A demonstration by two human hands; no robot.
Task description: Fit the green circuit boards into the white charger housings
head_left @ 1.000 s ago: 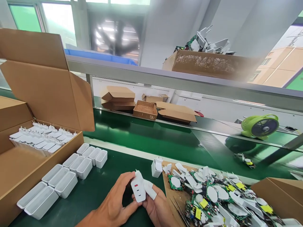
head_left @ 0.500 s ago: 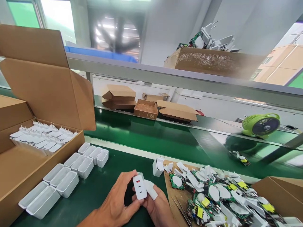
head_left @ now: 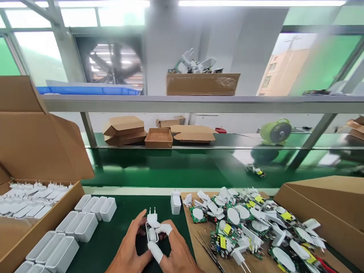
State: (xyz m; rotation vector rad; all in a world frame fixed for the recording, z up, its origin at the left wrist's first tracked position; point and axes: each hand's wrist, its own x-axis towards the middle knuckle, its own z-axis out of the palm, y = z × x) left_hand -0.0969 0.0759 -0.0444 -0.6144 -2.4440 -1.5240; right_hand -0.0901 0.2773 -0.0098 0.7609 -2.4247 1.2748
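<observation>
A white plug charger is between my two hands in the lower middle, its two metal prongs pointing up and away from me. My left hand is closed about its left side. My right hand, with white covers on two digits, grips its right side. An opening in the casing shows below the plug part. Just beyond my right hand, another white charger stands upright on the green mat. Some of my fingers are hidden behind the held charger.
At left are rows of open white casings beside a carton of chargers. To the right, circuit boards with white parts are heaped on cardboard, near tweezers and a carton flap. A shelf spans the back.
The charger has been turned over: its port face showed before, and now its prongs and open casing show. My right hand has shifted its grip. The camera view has levelled and swung right.
</observation>
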